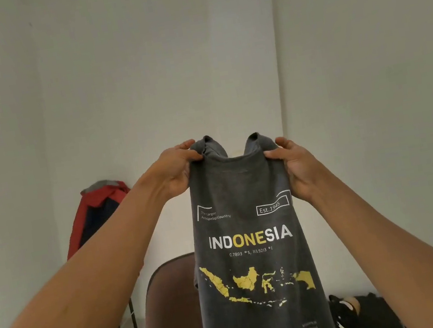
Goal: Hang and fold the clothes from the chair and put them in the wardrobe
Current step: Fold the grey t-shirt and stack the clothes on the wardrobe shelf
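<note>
We've got t-shirt [250, 243] up, left hand [175, 170] and right hand [297, 168] each pinching shoulder. Sides bunched, so crooked fold likely; loose pinch slips, shirt drops onto chair [168, 299].

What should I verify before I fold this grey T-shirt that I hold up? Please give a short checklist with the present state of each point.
1. Left hand grips one shoulder of the T-shirt: ok.
2. Right hand grips the other shoulder: ok.
3. Print side faces you and the cloth hangs straight: ok.
4. Sleeves lie flat: cannot tell, they are not visible.
5. Hem is clear of the brown chair behind it: cannot tell, the hem is out of view.
6. Wardrobe is open and ready: cannot tell, it is not in view.
</note>
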A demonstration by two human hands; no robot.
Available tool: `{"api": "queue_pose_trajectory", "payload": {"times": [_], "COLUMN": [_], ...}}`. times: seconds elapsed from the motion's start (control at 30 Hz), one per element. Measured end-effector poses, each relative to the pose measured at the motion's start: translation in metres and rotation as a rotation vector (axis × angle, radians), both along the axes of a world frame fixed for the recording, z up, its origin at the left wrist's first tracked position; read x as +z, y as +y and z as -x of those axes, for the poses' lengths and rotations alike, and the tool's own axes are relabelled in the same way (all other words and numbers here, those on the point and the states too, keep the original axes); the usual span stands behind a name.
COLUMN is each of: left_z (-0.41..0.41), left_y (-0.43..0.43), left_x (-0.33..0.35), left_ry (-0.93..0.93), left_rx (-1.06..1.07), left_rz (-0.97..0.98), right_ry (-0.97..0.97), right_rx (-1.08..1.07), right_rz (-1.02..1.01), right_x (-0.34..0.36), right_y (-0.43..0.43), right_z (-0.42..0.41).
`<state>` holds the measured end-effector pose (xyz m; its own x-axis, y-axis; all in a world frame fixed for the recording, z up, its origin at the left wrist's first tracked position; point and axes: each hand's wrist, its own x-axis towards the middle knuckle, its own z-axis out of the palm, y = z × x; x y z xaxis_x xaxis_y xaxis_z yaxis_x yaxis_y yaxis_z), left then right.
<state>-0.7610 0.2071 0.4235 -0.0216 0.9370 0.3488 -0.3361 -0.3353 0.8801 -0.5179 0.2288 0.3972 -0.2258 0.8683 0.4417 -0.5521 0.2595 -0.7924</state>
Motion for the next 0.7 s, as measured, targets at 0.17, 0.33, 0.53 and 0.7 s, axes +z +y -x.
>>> {"api": "queue_pose_trajectory", "payload": {"times": [0.17, 0.33, 0.53, 0.7], "left_z": [0.020, 0.033, 0.040, 0.035], "left_y": [0.038, 0.094, 0.121, 0.112], "left_x": [-0.075, -0.158, -0.238, -0.282], "left_ry": [0.312, 0.221, 0.237, 0.226], "left_rx": [0.020, 0.224, 0.069, 0.099], "left_rz": [0.288, 0.441, 0.498, 0.493], "right_ry": [-0.181, -0.319, -0.245, -0.317], "right_rx": [-0.054, -0.039, -0.035, -0.005], "right_rz": [0.132, 0.305, 0.530, 0.577], "right_x": [-0.069, -0.146, -0.228, -0.279], "right_y": [0.031, 0.081, 0.123, 0.126], "right_z": [0.020, 0.046, 0.074, 0.079]}}
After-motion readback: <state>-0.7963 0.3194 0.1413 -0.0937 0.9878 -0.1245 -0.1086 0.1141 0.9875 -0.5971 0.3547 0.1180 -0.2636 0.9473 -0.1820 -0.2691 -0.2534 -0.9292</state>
